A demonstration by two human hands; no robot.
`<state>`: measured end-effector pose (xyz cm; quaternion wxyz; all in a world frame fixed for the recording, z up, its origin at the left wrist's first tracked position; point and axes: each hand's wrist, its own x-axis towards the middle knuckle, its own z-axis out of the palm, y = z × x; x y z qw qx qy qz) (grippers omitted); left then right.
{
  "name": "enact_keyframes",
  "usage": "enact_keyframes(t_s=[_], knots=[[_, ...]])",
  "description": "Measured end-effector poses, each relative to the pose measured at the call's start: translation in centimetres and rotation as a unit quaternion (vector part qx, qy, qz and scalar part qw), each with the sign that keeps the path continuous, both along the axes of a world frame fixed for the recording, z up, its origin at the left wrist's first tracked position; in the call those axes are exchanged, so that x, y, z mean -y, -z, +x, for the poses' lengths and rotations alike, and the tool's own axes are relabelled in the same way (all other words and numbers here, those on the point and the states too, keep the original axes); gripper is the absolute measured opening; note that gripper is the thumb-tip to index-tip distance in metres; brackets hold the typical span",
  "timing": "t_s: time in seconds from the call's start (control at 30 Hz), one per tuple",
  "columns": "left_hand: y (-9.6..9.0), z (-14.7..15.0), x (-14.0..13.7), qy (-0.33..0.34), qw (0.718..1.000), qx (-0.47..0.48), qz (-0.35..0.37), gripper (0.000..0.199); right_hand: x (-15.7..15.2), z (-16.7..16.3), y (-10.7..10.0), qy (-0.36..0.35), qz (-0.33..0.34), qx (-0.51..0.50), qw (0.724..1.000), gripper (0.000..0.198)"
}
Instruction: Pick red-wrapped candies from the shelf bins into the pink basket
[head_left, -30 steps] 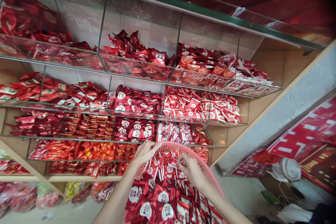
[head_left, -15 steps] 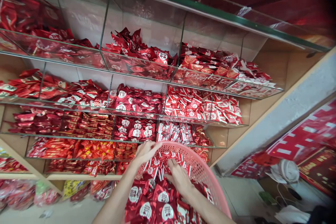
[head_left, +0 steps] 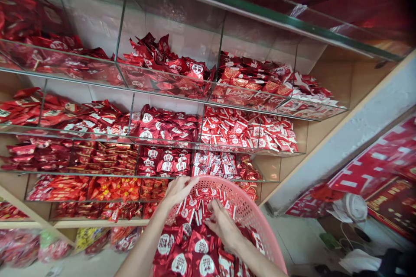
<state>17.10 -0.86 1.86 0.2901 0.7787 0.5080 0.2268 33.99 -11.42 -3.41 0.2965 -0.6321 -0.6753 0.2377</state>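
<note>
A pink perforated plastic basket [head_left: 269,236] stands low in front of me, filled with red candy packets [head_left: 199,244] that carry white labels. Closed round its far left rim is my left hand [head_left: 178,190]. Inside the basket, my right hand [head_left: 224,224] rests on the packets, its thumb and fingers apart and slightly bent. Smaller red-and-white packets [head_left: 188,208] lie toward the far side of the basket, just left of the right fingertips. I see no packet lifted in the right hand.
Glass-fronted shelves [head_left: 208,145] full of red packets rise directly behind the basket. A wooden side panel [head_left: 325,134] bounds them at right. Plastic bags of sweets [head_left: 89,236] lie along the bottom left. A white roll [head_left: 355,207] and red printed items [head_left: 364,169] are at right.
The view has shifted slightly, so the shelves sit a little further left. My right hand has moved very slightly over the packets; the left hand stays on the rim.
</note>
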Motion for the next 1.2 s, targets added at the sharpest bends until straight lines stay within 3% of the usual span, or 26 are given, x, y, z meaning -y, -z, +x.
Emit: enact_keyframes(t_s=[0.13, 0.27, 0.37, 0.43, 0.5, 0.67, 0.8, 0.97, 1.1, 1.2], knots=[[0.0, 0.0, 0.0, -0.002, 1.000, 0.013, -0.004, 0.058, -1.0, 0.3, -2.8, 0.014, 0.062, -0.028, 0.998, 0.008], [-0.2, 0.0, 0.1, -0.007, 0.999, 0.021, -0.025, 0.057, -3.3, 2.1, -10.2, -0.022, 0.145, 0.032, 0.989, 0.012], [-0.3, 0.0, 0.2, -0.016, 0.999, 0.021, -0.023, 0.057, -5.8, 3.7, -16.5, -0.004, 0.246, 0.119, 0.962, 0.012], [-0.3, 0.0, 0.2, -0.017, 0.999, 0.019, -0.019, 0.057, -7.8, 4.5, -19.4, 0.033, 0.287, 0.162, 0.944, 0.014], [-0.3, -0.1, 0.2, -0.019, 0.999, 0.019, -0.019, 0.058, -9.8, 4.8, -21.1, 0.072, 0.305, 0.194, 0.930, 0.017], [0.0, -0.2, 0.1, -0.030, 0.999, 0.029, -0.035, 0.057, -13.6, 4.2, -21.5, 0.107, 0.278, 0.243, 0.923, 0.019], [-0.1, -0.2, 0.0, -0.029, 0.999, 0.026, -0.031, 0.057, -14.5, 4.4, -21.3, 0.110, 0.271, 0.200, 0.935, 0.018], [0.0, -0.1, 0.0, -0.025, 0.999, 0.023, -0.034, 0.059, -13.8, 5.8, -21.8, 0.112, 0.322, 0.008, 0.940, 0.024], [0.1, -0.1, -0.2, -0.022, 0.999, 0.025, -0.022, 0.058, -12.3, 6.1, -22.1, 0.119, 0.276, -0.202, 0.932, 0.028], [0.0, -0.1, -0.2, -0.014, 1.000, 0.016, -0.016, 0.057, -10.7, 5.6, -21.8, 0.108, 0.234, -0.304, 0.917, 0.026]])
